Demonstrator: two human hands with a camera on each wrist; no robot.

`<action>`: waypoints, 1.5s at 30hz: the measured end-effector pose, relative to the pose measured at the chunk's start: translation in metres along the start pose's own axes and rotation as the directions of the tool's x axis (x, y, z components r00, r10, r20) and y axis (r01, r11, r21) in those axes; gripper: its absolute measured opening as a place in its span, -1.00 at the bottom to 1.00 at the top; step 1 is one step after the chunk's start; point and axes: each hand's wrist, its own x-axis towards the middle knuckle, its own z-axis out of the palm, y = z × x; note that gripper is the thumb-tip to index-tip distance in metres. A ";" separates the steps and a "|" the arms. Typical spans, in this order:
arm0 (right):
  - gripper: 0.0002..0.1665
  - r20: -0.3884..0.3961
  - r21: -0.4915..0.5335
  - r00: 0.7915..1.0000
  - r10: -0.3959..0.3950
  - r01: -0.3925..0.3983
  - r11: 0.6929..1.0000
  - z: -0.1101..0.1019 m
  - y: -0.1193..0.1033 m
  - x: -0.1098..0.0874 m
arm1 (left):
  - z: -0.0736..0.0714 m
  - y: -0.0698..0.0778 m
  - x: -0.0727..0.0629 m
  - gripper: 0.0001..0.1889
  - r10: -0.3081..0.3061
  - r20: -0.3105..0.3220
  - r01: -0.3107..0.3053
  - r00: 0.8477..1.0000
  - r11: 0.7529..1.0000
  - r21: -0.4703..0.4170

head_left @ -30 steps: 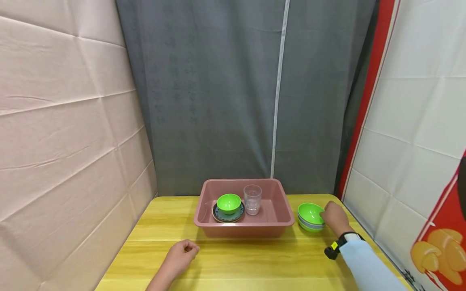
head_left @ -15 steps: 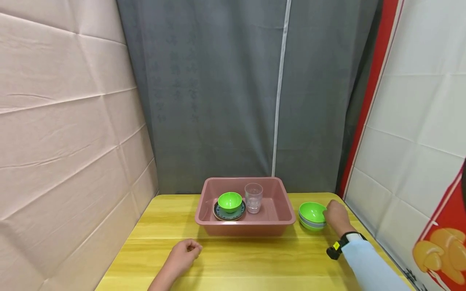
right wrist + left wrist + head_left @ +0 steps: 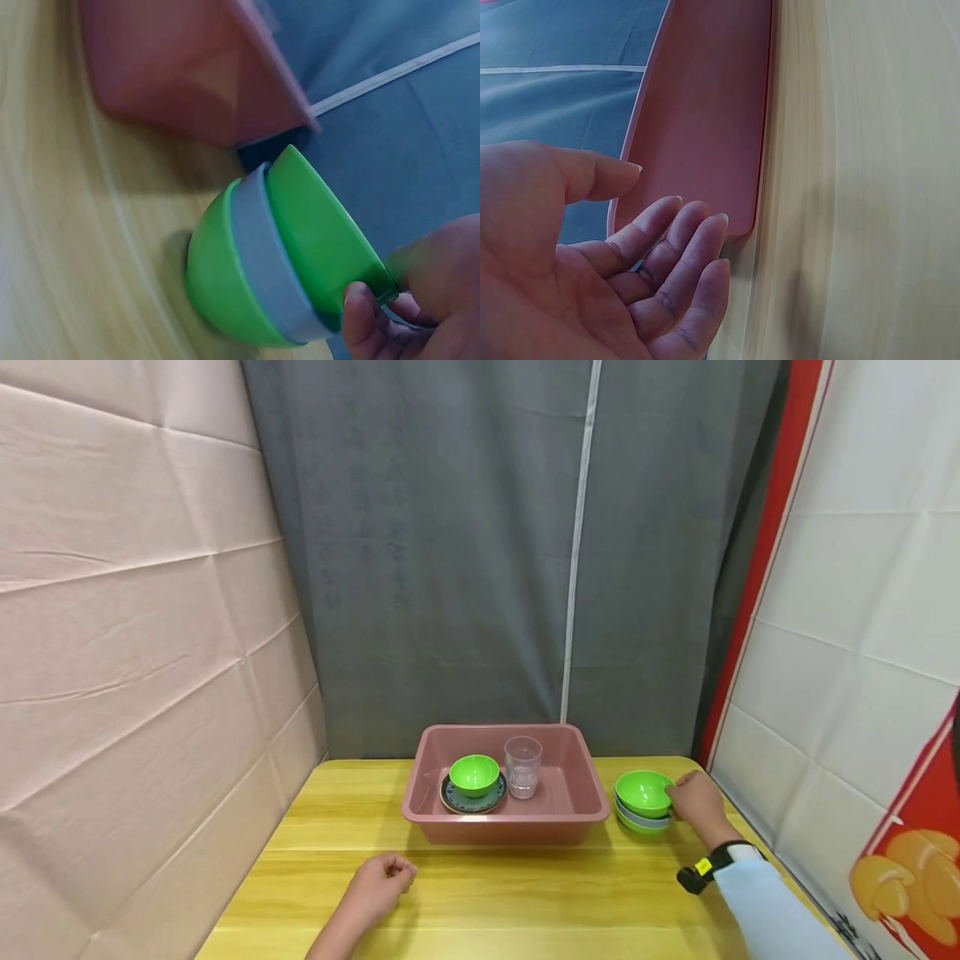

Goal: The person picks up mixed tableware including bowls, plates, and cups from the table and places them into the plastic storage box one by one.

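At the table's right side stands a stack of bowls, with a green bowl (image 3: 643, 792) on top, a grey bowl (image 3: 268, 259) in the middle and another green bowl (image 3: 217, 274) underneath. My right hand (image 3: 697, 803) pinches the rim of the top green bowl, which sits tilted and partly raised out of the grey one. In the right wrist view, the thumb and fingers are on either side of that rim. Near the table's front left, my left hand (image 3: 378, 887) hovers with loosely curled fingers and holds nothing; the pink basin (image 3: 705, 112) lies beyond it.
Inside the pink basin are a green bowl (image 3: 474, 774) on patterned plates (image 3: 457, 804) and a clear glass (image 3: 522, 768). The basin stands mid-table, left of the stack. A grey curtain (image 3: 465, 543) hangs behind the wooden table (image 3: 510, 893).
My right hand has lifted the top green bowl slightly, opening a gap above the grey bowl. The left hand stays nearly where it was.
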 end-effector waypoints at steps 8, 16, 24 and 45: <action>-0.64 0.029 0.274 0.998 0.059 -0.065 0.960 -0.017 -0.015 -0.024 | -0.002 0.002 0.001 -0.84 -0.014 0.006 0.014 1.000 1.000 0.011; -0.68 0.106 0.296 0.994 -0.007 -0.025 0.955 -0.026 -0.053 -0.054 | -0.010 0.002 0.002 -0.83 -0.055 -0.017 0.056 0.998 0.998 0.027; -0.75 0.159 0.315 0.985 -0.064 0.011 0.949 -0.001 -0.089 -0.084 | -0.006 0.022 0.010 -0.83 -0.039 -0.004 0.039 0.999 0.999 0.034; -0.89 0.222 0.443 0.963 -0.150 0.037 0.896 0.085 -0.147 -0.136 | 0.035 0.089 0.031 -0.85 0.163 0.044 -0.158 0.986 0.982 -0.101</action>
